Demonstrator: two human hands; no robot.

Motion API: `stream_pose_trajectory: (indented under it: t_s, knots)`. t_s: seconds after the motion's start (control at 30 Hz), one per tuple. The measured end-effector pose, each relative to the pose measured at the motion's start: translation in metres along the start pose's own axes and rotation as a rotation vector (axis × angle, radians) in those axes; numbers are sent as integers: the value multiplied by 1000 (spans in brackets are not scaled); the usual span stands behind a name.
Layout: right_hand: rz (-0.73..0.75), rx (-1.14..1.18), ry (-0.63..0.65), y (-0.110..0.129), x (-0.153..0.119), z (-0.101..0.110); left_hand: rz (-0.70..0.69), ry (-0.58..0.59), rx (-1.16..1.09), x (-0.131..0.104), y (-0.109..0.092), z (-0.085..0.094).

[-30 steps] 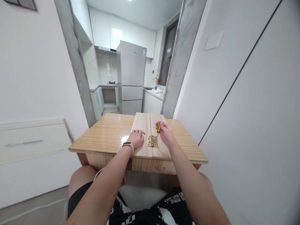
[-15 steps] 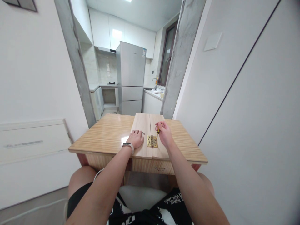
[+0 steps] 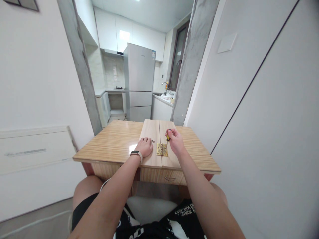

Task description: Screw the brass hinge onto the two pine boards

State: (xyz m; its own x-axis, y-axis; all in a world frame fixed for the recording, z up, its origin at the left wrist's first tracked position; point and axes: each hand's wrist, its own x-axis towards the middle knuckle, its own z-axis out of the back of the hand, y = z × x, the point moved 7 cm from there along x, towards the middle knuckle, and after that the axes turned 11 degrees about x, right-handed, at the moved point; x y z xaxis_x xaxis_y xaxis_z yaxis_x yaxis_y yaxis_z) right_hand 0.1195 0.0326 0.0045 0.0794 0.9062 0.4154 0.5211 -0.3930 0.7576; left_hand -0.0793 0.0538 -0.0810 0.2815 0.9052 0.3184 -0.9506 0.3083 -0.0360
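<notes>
A brass hinge (image 3: 161, 149) lies across the seam between two pale wooden boards, the left board (image 3: 152, 128) and the right board (image 3: 167, 125). My right hand (image 3: 176, 141) is closed around the yellow-and-black handle of a screwdriver (image 3: 168, 137). Its shaft points down to the hinge's right leaf; whether the tip sits in a screw is too small to tell. My left hand (image 3: 144, 147) rests flat on the left board, fingers stretched out. Just beyond its fingertips are small dark screws (image 3: 152, 141), their number unclear.
The boards lie on a wood-grain table (image 3: 117, 139) with a drawer handle (image 3: 170, 179) at its front. A white wall (image 3: 254, 126) borders the right side. Behind the table stand a grey fridge (image 3: 141, 69) and a kitchen counter with a sink (image 3: 158, 94).
Both hands stay in nearly the same places. The right hand's grip on the screwdriver handle has shifted very slightly, while the boards and hinge have not visibly moved.
</notes>
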Motion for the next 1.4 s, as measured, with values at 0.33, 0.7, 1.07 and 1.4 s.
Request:
stream_pose_trajectory:
  t_s: [0.33,0.7,1.07,1.4]
  knots:
    - [55,6,8,3,-5,-8,8,4,-4,0,0,0]
    - [-12,-67,37,3,-4,-5,19,32,-18,-2,-1,4]
    - [98,-85,-56,-2,-7,0,13,5,-5,-1,-1,3]
    - [-18,-30,77,3,-11,-11,15,10,-16,-1,0,2]
